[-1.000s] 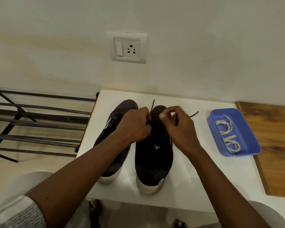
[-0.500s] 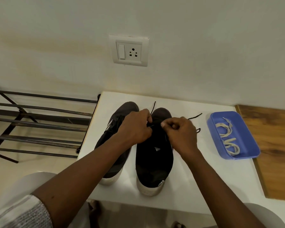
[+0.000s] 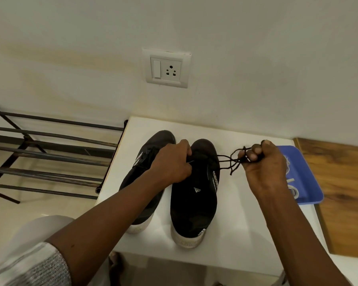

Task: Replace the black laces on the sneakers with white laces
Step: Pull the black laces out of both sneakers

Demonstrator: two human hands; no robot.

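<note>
Two black sneakers stand side by side on the white worktop (image 3: 236,244), toes towards the person. The left grip (image 3: 170,164) curls round the lacing area of the right sneaker (image 3: 192,203), with the left sneaker (image 3: 159,139) partly under its forearm. The right grip (image 3: 265,168) is a closed fist round the black lace (image 3: 227,162), whose strands stretch from the shoe out to the right. White laces (image 3: 293,190) lie in a blue tray (image 3: 306,182) beside that fist.

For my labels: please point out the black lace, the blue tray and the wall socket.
black lace (image 3: 233,161): head view, taut strands.
blue tray (image 3: 307,176): head view, bare floor.
wall socket (image 3: 167,68): head view, plate centre.
</note>
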